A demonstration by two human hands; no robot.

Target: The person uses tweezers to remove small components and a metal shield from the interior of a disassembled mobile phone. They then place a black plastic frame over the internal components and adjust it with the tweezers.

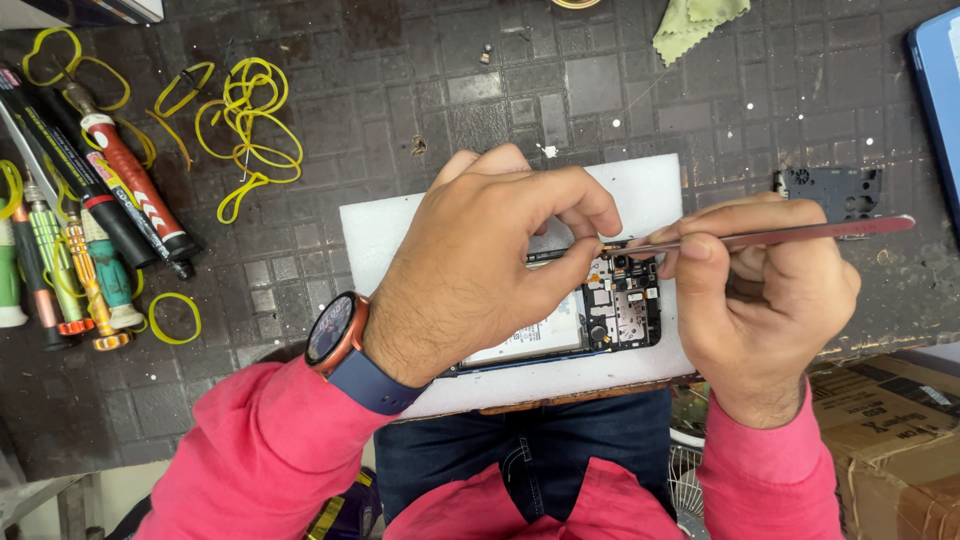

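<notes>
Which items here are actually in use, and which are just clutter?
In use:
- left hand on opened phone
- right hand holding tweezers
- white pad under phone

Lying about:
- yellow rubber bands
- screwdrivers
- green cloth
- black plastic cover

Thin yellow rubber bands [250,120] are scattered by colourful plastic-handled screwdrivers [80,230]; a crumpled green cloth [690,25] is seen above.

Dark gridded bench mat [620,90]: white foam pad [380,235] centre, yellow rubber bands [250,120] 10 o'clock, screwdrivers [90,230] 9, green cloth [695,22] 1.
</notes>
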